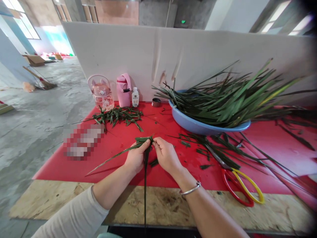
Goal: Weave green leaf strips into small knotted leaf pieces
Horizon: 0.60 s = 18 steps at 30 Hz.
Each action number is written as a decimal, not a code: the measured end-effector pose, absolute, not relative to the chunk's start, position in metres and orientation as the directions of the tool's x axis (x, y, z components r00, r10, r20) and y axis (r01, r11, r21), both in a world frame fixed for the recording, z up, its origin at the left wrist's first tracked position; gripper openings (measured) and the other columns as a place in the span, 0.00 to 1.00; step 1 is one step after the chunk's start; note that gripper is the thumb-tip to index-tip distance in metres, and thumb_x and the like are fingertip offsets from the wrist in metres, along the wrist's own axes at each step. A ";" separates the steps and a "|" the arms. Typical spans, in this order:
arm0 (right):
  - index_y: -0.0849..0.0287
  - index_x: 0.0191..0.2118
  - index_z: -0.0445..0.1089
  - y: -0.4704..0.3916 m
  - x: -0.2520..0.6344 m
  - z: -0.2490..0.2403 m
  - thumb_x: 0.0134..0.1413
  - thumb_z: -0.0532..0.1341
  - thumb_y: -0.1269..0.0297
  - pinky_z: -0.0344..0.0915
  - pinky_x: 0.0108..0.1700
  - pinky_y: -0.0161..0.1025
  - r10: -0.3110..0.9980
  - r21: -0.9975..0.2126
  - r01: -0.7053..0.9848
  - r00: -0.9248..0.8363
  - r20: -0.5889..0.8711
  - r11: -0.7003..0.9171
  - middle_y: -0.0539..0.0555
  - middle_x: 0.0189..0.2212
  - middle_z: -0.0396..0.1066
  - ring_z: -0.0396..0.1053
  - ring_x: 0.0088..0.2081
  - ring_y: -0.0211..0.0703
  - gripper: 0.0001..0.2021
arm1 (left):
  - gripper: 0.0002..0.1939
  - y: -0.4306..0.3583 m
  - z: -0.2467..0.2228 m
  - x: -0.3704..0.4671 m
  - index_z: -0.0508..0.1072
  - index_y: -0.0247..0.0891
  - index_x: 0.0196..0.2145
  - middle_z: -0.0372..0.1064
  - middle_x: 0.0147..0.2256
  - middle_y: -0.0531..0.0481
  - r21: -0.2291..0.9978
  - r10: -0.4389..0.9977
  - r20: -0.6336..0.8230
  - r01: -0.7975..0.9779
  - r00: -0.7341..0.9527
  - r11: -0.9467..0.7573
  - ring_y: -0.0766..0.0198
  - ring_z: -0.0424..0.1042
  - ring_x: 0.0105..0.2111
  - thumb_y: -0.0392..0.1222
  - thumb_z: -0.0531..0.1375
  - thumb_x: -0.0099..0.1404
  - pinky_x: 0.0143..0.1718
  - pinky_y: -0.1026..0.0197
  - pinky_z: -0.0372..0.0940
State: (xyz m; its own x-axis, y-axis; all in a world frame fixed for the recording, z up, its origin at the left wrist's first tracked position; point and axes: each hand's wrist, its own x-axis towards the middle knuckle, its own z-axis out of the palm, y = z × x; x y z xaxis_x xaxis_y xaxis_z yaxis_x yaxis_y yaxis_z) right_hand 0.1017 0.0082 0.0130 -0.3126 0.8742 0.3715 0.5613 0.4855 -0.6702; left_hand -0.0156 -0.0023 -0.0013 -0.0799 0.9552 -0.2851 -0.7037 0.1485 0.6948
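Near the middle of the red-covered table point(111, 165), my left hand point(137, 155) pinches a small bundle of folded green leaf strips point(142, 140) between thumb and fingers. One long strip trails from it toward the lower left, and another hangs straight down past the table's front edge. My right hand point(164, 153) is at the right end of the same bundle, its thumb and forefinger closed on the leaf there. The two hands are almost touching. The fingers beneath the bundle are partly hidden.
A blue basin point(198, 123) heaped with long leaves point(223, 99) stands at the right. Scissors point(232, 172) lie before it among scraps. Leaf pieces point(121, 115), a pink bottle point(123, 92), a clear jug point(102, 96), a white bottle point(135, 97) and a small round tin point(156, 102) are behind.
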 end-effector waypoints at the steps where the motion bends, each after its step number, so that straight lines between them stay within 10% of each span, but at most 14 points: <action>1: 0.58 0.30 0.63 0.007 0.102 0.014 0.58 0.48 0.68 0.55 0.29 0.32 0.874 -0.659 0.574 -0.319 0.368 0.487 0.51 0.24 0.64 0.62 0.26 0.38 0.09 | 0.11 -0.002 -0.001 -0.016 0.74 0.33 0.26 0.72 0.24 0.51 0.690 0.950 -0.304 -0.705 -0.076 0.164 0.69 0.69 0.24 0.38 0.69 0.43 0.29 0.67 0.64; 18: 0.60 0.26 0.65 0.007 0.103 0.012 0.53 0.52 0.65 0.52 0.26 0.30 0.924 -0.789 0.481 -0.211 0.319 0.383 0.46 0.18 0.57 0.56 0.22 0.33 0.09 | 0.09 -0.004 -0.001 -0.016 0.75 0.33 0.26 0.71 0.23 0.51 0.700 0.961 -0.277 -0.681 0.018 0.215 0.69 0.70 0.24 0.37 0.68 0.46 0.31 0.66 0.65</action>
